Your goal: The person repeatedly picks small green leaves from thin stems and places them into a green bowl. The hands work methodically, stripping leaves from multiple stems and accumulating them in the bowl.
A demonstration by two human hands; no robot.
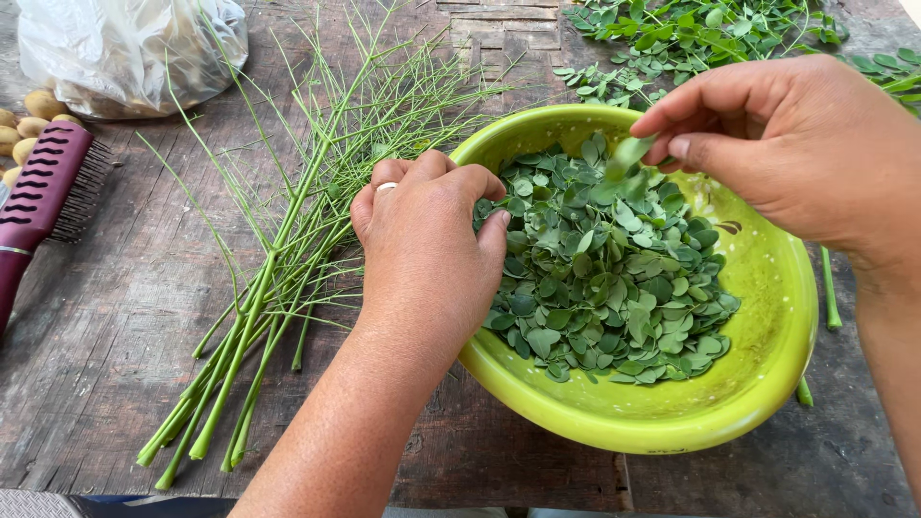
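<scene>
A weathered tabletop (125,288) of dark, grey-brown wooden planks fills the view, cracked and rough-grained, under soft even light, perhaps daylight. A woven patch (499,29) shows at its far edge.

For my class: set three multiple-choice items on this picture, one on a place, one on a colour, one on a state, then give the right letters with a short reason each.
1. Where do the bare green stalks lie?
A. inside the bowl
B. on the wooden table, left of the bowl
C. in the plastic bag

2. What colour is the bowl?
A. lime green
B. white
C. red

3. What is the right hand doing?
A. lying flat on the table
B. gripping the hairbrush
C. pinching small leaves above the bowl

Answers:
1 B, the stalks are spread on the wooden table beside the left hand.
2 A, its rim and wall are lime green.
3 C, its fingertips are closed on leaves over the heap of leaves.
</scene>
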